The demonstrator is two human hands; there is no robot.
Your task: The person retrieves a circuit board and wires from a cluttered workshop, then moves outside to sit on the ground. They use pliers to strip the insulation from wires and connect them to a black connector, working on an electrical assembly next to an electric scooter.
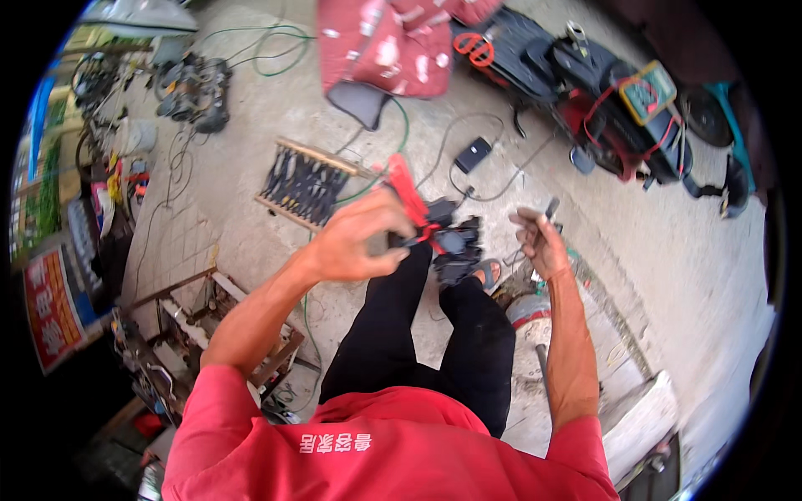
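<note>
My left hand is curled, its thumb and fingers bent toward each other around something dark that blur keeps me from making out. Close beside its fingertips, at my knees, is a black assembly of several parts with red bands. A red strip-like piece rises from it, past my left fingers. My right hand is raised to the right, apart from the assembly. Its fingers are bent around a short dark rod-like tool; the tool's exact kind is unclear.
A wooden-edged tool rack lies ahead-left, with a black phone-like device and cables on the concrete. An electric scooter carries a yellow multimeter. A red padded cover, a metal frame and a round drum-like object surround me.
</note>
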